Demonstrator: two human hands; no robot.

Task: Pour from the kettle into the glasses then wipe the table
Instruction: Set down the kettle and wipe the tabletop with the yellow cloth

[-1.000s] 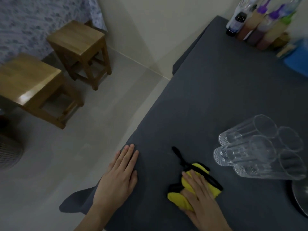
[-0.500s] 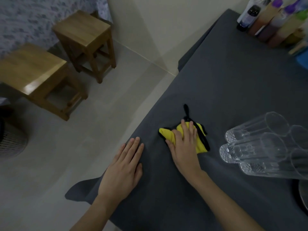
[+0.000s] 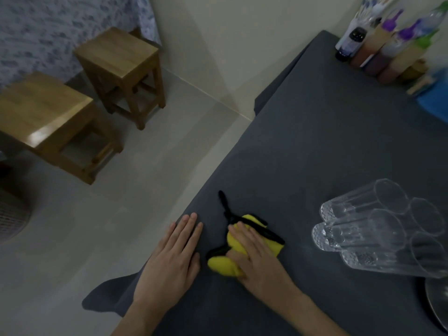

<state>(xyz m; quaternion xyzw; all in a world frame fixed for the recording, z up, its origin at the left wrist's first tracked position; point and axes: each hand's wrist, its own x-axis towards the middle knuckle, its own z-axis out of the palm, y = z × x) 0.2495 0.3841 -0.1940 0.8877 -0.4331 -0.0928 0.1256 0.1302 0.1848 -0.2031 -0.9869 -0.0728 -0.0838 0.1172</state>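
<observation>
My right hand [image 3: 257, 260] presses down on a yellow cloth with black trim [image 3: 224, 265], bunched on the dark grey tablecloth [image 3: 327, 146] near the table's front left edge. Just to the left, my left hand [image 3: 173, 260] lies flat on the tablecloth, fingers together, holding nothing. Several clear ribbed glasses [image 3: 378, 229] stand grouped to the right of the cloth. At the bottom right corner a shiny metal curve, probably the kettle [image 3: 436, 304], is mostly out of frame.
Several bottles with purple and green caps [image 3: 388, 52] stand at the table's far corner by the wall, next to something blue [image 3: 436, 103]. Two wooden stools [image 3: 121, 59] stand on the pale floor to the left. A mesh bin [image 3: 12, 214] is at the left edge.
My right hand has drawn the yellow cloth back toward me, after pushing it away half a second ago. My left hand stays flat in place.
</observation>
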